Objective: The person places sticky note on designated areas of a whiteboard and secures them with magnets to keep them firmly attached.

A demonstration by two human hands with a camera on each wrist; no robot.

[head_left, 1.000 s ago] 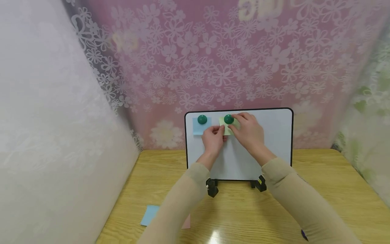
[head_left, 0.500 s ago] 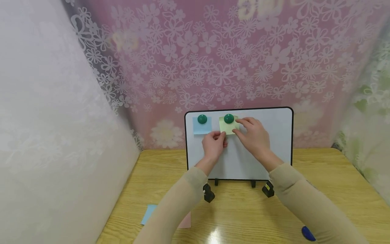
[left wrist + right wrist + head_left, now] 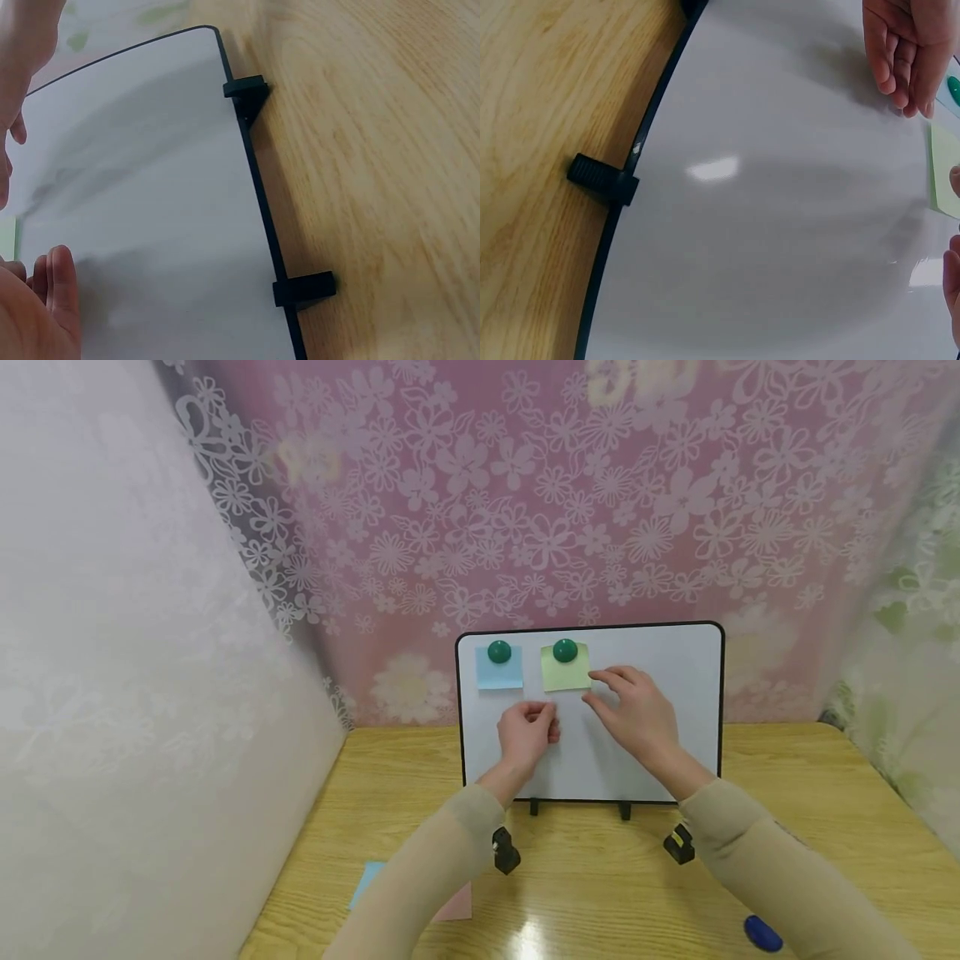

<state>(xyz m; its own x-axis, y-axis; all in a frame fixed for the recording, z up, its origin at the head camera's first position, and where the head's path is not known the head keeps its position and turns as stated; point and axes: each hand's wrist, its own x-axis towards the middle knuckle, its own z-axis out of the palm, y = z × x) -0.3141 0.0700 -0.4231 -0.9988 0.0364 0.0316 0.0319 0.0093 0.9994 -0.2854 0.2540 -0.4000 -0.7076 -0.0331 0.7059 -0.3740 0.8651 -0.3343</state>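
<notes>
A whiteboard (image 3: pixel 592 764) stands upright with a light green sticky note (image 3: pixel 564 678) on its upper part, a round green magnet (image 3: pixel 565 650) over the note's top. To the left, a blue sticky note (image 3: pixel 499 676) sits under a second green magnet (image 3: pixel 498 652). My left hand (image 3: pixel 523 732) is just below the green note, apart from it, holding nothing; the right wrist view shows its fingers fairly straight. Beside the green note's lower right corner is my right hand (image 3: pixel 637 712), its thumb and fingers spread apart with nothing between them. Whether its fingertips touch the note I cannot tell.
Black feet (image 3: pixel 304 289) hold the board's lower edge on the wooden table (image 3: pixel 592 893). A blue paper pad (image 3: pixel 365 881) and a pink one (image 3: pixel 456 903) lie partly under the left sleeve. A dark blue oval object (image 3: pixel 762 933) lies near the right forearm.
The right hand has let go of the green magnet and moved right and down. My left hand has dropped from the green note's lower edge. Note and magnet stay on the board.
</notes>
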